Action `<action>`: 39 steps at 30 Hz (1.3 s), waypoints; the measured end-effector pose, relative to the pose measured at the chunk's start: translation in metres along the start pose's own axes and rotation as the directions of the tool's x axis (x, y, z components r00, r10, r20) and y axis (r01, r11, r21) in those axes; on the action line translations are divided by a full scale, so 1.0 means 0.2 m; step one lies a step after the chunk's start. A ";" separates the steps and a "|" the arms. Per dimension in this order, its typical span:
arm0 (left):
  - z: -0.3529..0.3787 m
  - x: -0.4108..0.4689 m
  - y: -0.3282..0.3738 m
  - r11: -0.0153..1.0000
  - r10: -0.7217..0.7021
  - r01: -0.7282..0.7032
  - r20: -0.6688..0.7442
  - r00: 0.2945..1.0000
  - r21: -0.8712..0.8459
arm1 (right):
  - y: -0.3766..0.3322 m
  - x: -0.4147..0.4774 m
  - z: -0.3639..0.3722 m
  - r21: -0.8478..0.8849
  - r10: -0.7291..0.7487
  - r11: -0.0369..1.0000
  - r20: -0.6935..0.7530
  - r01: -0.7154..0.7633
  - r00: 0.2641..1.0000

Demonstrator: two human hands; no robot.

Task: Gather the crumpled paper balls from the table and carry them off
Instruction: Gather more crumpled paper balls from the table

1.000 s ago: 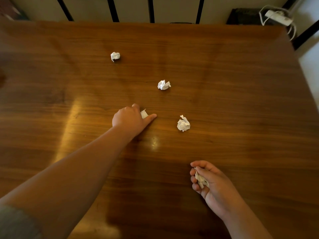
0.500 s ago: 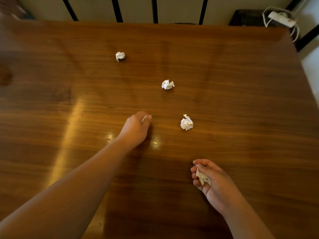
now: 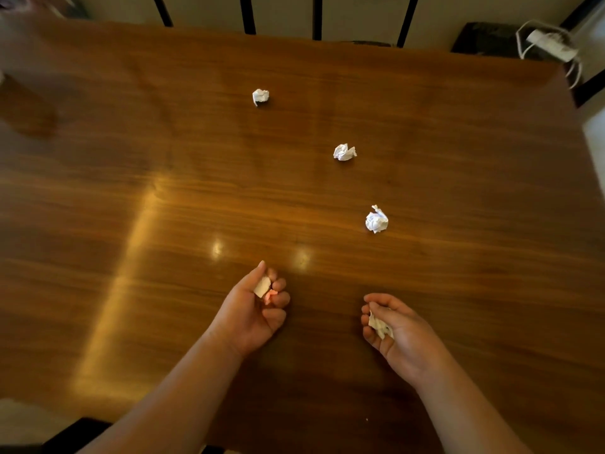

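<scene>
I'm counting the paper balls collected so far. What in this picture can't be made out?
Head view:
- left-hand paper: mostly enclosed by the left hand; one ball or several unclear.
- right-hand paper: likewise, inside the right hand.
- white corded object, far right: blurred, unidentifiable.
- blurred shape, top-left corner: cut off by the frame edge.

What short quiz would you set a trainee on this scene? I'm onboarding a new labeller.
1. How many paper balls lie loose on the table?
2. True or false: the left hand is empty.
3. Which loose ball lies nearest the right hand? A. the far ball B. the middle ball C. the near ball
Key: 1. Three. 2. False: the left hand grips a crumpled ball. 3. C.
</scene>
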State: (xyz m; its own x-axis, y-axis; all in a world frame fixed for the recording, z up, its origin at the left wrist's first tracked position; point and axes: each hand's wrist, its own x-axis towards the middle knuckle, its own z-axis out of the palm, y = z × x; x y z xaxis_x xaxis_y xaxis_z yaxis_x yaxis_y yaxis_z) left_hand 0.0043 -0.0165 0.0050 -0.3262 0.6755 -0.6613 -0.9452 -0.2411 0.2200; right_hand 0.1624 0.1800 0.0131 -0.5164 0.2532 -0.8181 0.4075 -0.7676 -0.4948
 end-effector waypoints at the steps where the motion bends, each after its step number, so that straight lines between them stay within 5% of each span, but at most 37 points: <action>1: -0.02 -0.03 0.00 0.999 -0.009 0.010 0.013 1.000 -0.050 | 0.01 -0.01 0.02 -0.007 0.007 1.000 -0.003 -0.007 1.000; 7: -0.10 -0.14 0.03 0.959 -0.001 0.036 0.123 0.992 -0.280 | 0.05 -0.01 0.10 -0.095 0.023 0.995 -0.050 -0.028 0.998; 14: -0.07 -0.12 0.19 0.959 0.054 -0.019 0.114 0.992 -0.283 | -0.28 0.25 0.41 -0.397 -0.215 0.900 -0.045 0.180 0.976; 16: -0.07 -0.10 0.25 0.964 0.072 -0.044 0.099 0.993 -0.262 | -0.42 0.36 0.50 -0.606 -0.383 0.748 -0.058 0.272 0.922; 19: -0.10 -0.07 0.34 0.970 0.080 -0.063 0.065 0.995 -0.233 | -0.65 0.52 0.62 -0.851 -0.682 0.383 0.001 0.359 0.731; 23: -0.18 -0.05 0.42 0.976 0.080 -0.076 0.008 0.997 -0.203 | -0.86 0.75 0.68 -0.991 -0.808 0.012 0.070 0.135 0.585; 27: -0.25 -0.06 0.46 0.977 0.070 -0.074 -0.030 0.997 -0.198 | -0.93 0.91 0.70 -0.990 -0.787 -0.125 0.056 -0.070 0.614; 32: -0.33 -0.07 0.46 0.982 0.056 -0.062 -0.038 0.998 -0.177 | -0.91 0.98 0.73 -0.965 -0.790 -0.212 0.074 -0.158 0.609; 34: -0.35 -0.09 0.46 0.983 0.052 -0.058 -0.038 0.998 -0.176 | -0.89 0.96 0.74 -0.972 -0.794 -0.208 0.101 -0.111 0.600; 36: -0.35 -0.10 0.45 0.983 0.048 -0.054 -0.039 0.998 -0.175 | -0.84 0.91 0.77 -0.996 -0.751 -0.088 0.076 0.015 0.656; 37: -0.35 -0.11 0.45 0.984 0.047 -0.052 -0.037 0.998 -0.171 | -0.81 0.87 0.79 -0.991 -0.705 0.048 0.056 0.125 0.707; 39: -0.36 -0.14 0.44 0.986 0.038 -0.043 -0.035 0.999 -0.162 | -0.70 0.77 0.83 -0.800 -0.551 0.505 -0.010 0.324 0.834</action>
State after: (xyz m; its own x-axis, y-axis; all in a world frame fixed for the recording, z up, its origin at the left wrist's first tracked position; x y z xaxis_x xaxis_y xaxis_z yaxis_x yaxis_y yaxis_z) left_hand -0.0681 -0.1059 -0.0083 -0.3614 0.6409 -0.6773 -0.9159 -0.3800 0.1291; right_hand -0.0997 0.2286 0.0047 -0.6482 0.6400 -0.4127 0.6408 0.1655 -0.7497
